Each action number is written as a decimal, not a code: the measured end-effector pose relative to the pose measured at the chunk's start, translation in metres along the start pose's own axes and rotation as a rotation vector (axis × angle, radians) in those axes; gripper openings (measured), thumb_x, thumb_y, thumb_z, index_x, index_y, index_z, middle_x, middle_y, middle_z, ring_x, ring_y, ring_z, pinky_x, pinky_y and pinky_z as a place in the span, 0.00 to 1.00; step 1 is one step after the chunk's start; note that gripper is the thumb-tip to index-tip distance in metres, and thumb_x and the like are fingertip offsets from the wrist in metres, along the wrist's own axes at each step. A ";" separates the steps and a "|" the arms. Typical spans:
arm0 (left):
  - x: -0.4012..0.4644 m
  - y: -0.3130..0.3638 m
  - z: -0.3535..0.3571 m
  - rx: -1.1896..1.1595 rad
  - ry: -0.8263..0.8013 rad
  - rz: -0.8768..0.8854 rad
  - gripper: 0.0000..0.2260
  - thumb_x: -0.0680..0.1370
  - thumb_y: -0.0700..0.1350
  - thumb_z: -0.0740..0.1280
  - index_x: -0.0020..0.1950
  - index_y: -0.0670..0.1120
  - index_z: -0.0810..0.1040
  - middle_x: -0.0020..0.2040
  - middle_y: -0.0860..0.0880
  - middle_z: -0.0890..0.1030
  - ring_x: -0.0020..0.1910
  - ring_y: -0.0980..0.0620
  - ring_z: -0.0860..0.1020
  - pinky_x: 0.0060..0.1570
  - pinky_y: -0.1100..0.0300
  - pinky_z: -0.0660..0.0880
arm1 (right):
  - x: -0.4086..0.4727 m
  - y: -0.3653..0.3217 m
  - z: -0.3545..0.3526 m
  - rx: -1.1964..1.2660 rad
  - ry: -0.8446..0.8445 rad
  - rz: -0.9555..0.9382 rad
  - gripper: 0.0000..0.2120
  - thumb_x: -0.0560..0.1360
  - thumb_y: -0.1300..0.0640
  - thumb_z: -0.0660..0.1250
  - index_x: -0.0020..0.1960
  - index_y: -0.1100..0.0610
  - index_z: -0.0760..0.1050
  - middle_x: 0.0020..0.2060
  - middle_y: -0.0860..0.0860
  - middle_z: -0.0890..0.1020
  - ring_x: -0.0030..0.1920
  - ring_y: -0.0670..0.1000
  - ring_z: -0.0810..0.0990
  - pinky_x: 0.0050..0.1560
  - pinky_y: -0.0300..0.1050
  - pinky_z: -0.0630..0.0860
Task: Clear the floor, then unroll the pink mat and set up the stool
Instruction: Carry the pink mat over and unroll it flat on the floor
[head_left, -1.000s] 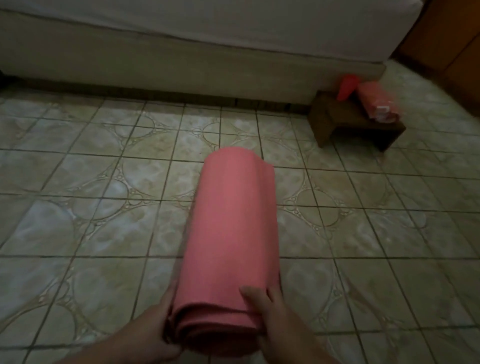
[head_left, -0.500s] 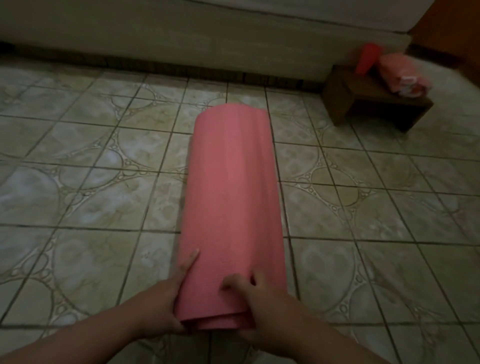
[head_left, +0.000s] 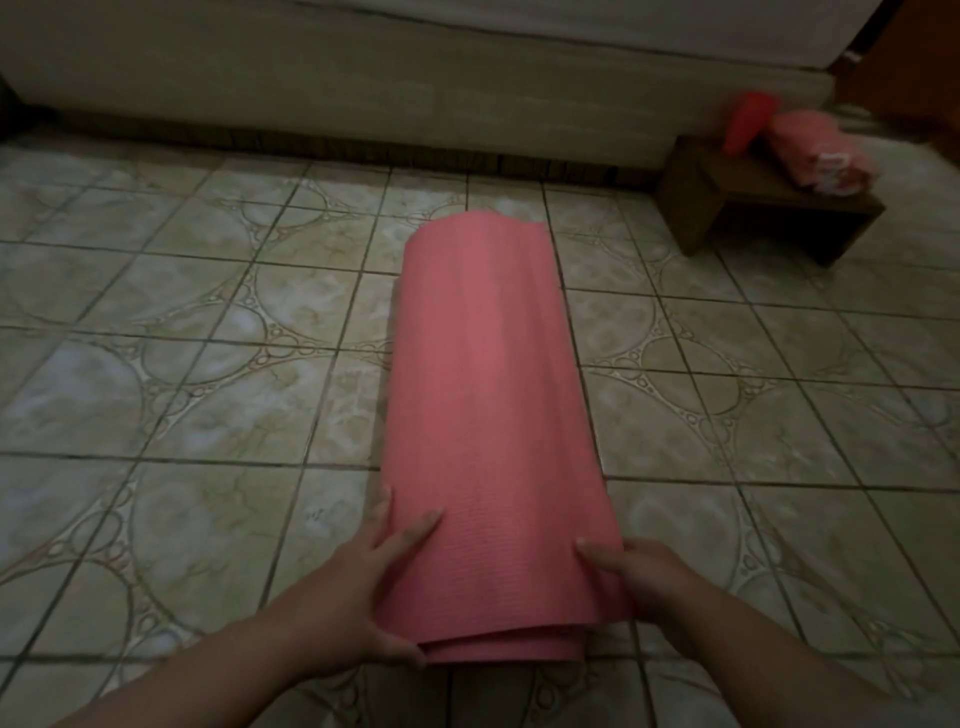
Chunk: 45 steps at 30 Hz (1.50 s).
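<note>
Compared with the view 0.5 s earlier, both hands have shifted outward: the right hand (head_left: 641, 582), which then lay on top of the roll, now grips its right flank, and the left hand (head_left: 363, 587) has slid a little further along the left flank. The pink mat (head_left: 493, 405) remains fully rolled, lying lengthwise on the tiled floor (head_left: 182, 364) with its near end between the 2 hands and its far end pointing toward the bed base (head_left: 363, 93).

Left hand: fingers spread, palm pressed to the side of the roll, thumb under the near lower edge. Right hand: fingers curled against the opposite side, thumb on top; whether it pinches a loose layer cannot be told. Layered edges of the mat show at the near end.

Progress, as judged from this view: the visible floor around the mat carries no loose items, so the clearing step appears done here. Unrolling has not begun; no flat length of mat lies on the tiles. The wooden stool (head_left: 769, 208) stands well apart at far right, beside the bed base, with a red cup (head_left: 748, 122) and a pink bundle (head_left: 821, 156) resting on it; setting it up is still to come.
</note>
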<state>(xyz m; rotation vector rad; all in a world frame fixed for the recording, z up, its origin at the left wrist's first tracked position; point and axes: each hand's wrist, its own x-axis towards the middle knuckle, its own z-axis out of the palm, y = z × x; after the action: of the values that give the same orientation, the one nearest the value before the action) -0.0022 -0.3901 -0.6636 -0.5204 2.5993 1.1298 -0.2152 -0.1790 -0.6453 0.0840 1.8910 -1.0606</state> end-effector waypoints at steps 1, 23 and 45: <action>-0.001 0.000 -0.001 0.000 0.005 -0.014 0.53 0.54 0.66 0.76 0.64 0.79 0.38 0.74 0.54 0.29 0.77 0.54 0.44 0.73 0.61 0.58 | 0.004 0.000 -0.003 0.027 0.045 -0.042 0.17 0.70 0.58 0.73 0.56 0.64 0.79 0.42 0.56 0.86 0.40 0.54 0.85 0.37 0.41 0.79; -0.013 0.012 -0.020 0.452 0.329 -0.199 0.46 0.67 0.51 0.68 0.71 0.64 0.36 0.77 0.41 0.40 0.76 0.34 0.49 0.72 0.43 0.57 | -0.033 -0.058 0.101 -0.300 -0.356 -0.693 0.19 0.82 0.49 0.48 0.71 0.47 0.66 0.70 0.46 0.70 0.69 0.41 0.67 0.70 0.34 0.59; 0.056 -0.040 0.054 0.360 0.052 -0.478 0.45 0.64 0.75 0.60 0.74 0.65 0.41 0.78 0.47 0.36 0.77 0.41 0.41 0.72 0.37 0.51 | 0.007 -0.023 0.022 -1.162 0.672 -0.357 0.29 0.71 0.36 0.52 0.65 0.52 0.64 0.64 0.60 0.71 0.70 0.62 0.62 0.69 0.71 0.52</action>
<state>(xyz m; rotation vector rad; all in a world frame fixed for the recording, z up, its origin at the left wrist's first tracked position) -0.0309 -0.3874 -0.7460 -1.0171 2.4414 0.4908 -0.2145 -0.2109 -0.6405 -0.6522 2.9348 0.0427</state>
